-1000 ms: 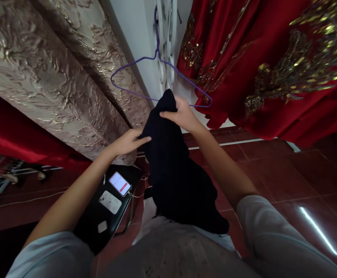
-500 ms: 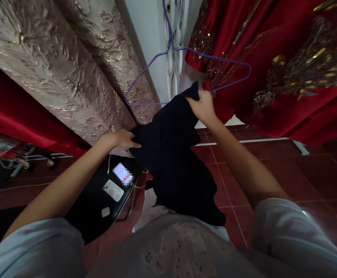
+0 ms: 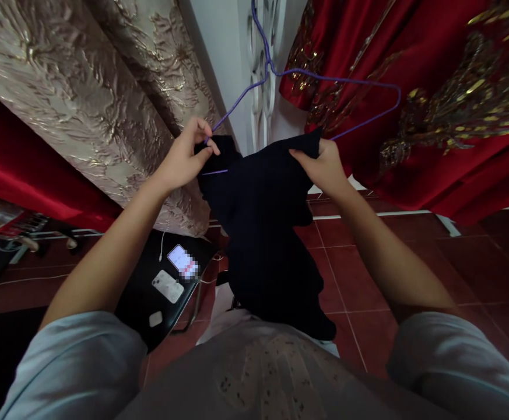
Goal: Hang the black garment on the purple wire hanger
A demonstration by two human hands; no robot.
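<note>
A dark navy or black garment hangs in folds in front of me; its exact kind does not show. Behind its upper edge is a thin purple clothes hanger, with its lower bar partly hidden by the cloth. My left hand is closed around the hanger's left corner, fingers curled, and a fold of the dark cloth lies right beside the fingertips. Thumb and fingers of my right hand pinch the garment's upper right edge, just below the hanger's right arm.
On a black table at lower left lie a lit phone, a second phone and a small white case. Textured beige fabric hangs to the left, red sequinned cloth to the right. Red tiles cover the floor.
My left hand has risen from the garment's left side to the hanger's left corner. The garment's upper edge has moved up and right with my right hand, and the hanger has shifted right.
</note>
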